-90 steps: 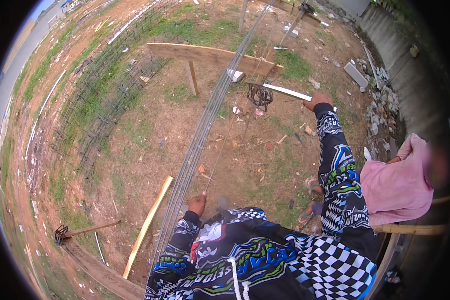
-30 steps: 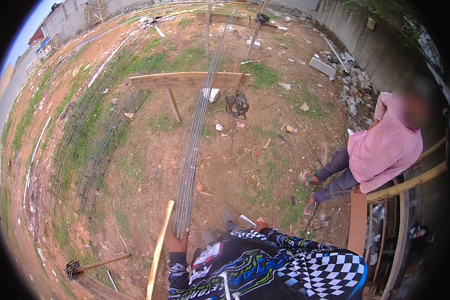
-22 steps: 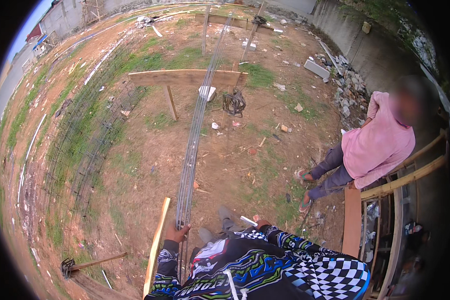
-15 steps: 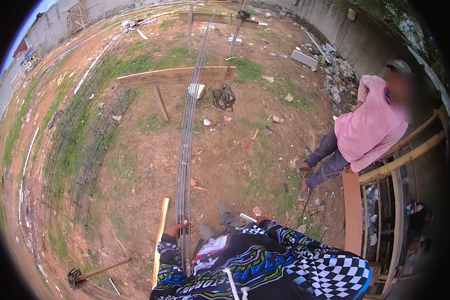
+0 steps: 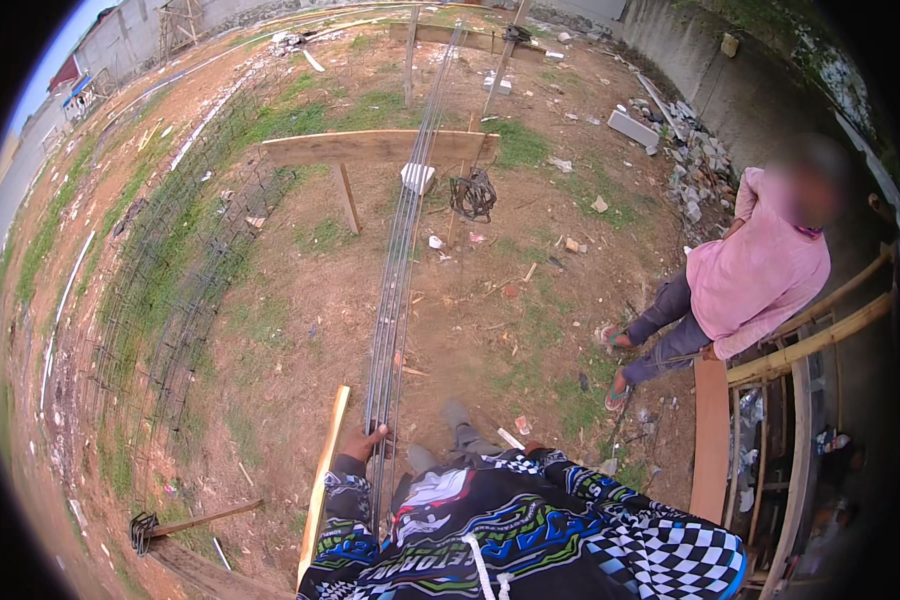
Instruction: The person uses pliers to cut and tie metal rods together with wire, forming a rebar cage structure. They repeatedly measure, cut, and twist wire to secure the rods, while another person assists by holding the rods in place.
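Since earlier, my view tilted down; left hand [image 5: 366, 441] clenched on steel rods [image 5: 398, 270] running toward 12 o'clock. Right hand hidden, cannot tell. Advise keeping rods bundled.

The right arm, which 3 seconds earlier had stretched far out toward the coil of wire [image 5: 473, 194], was drawn back against the body, and that hand dropped out of sight. The left hand [image 5: 363, 443] closed around the bundle of steel rods [image 5: 398, 270]. The person in the pink shirt [image 5: 760, 275] rose from a crouch and stood by the bamboo rails [image 5: 820, 335].
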A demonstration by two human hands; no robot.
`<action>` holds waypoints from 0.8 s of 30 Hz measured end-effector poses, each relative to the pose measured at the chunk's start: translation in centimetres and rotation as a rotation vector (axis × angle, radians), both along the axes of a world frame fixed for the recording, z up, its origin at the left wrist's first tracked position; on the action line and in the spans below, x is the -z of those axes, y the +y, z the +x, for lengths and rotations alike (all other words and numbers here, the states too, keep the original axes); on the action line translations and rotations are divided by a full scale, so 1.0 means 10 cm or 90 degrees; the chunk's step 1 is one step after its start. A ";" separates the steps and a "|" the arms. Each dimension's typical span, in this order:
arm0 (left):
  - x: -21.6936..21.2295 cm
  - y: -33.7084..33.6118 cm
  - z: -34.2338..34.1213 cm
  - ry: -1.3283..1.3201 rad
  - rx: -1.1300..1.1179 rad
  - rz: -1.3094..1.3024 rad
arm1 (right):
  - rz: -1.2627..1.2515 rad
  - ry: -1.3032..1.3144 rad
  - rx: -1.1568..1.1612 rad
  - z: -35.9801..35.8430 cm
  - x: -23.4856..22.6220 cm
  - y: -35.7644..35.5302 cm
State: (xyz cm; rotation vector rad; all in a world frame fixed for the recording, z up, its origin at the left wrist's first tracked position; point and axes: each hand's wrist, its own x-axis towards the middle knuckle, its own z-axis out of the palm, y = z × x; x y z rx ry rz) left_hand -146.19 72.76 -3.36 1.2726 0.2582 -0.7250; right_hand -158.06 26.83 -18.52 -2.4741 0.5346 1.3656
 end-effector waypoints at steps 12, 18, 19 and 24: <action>-0.43 0.01 -0.63 -0.219 -0.135 0.493 | -0.005 -0.007 -0.027 0.02 0.01 -0.04; -0.78 0.04 -0.62 -0.307 -0.215 0.720 | -0.005 -0.019 -0.046 0.00 0.24 -0.07; -0.78 0.05 -0.60 -0.296 -0.219 0.744 | -0.006 -0.022 -0.050 -0.01 0.29 -0.09; -0.41 0.20 -0.50 -0.336 -0.213 0.762 | -0.052 -0.030 -0.095 -0.03 0.65 -0.37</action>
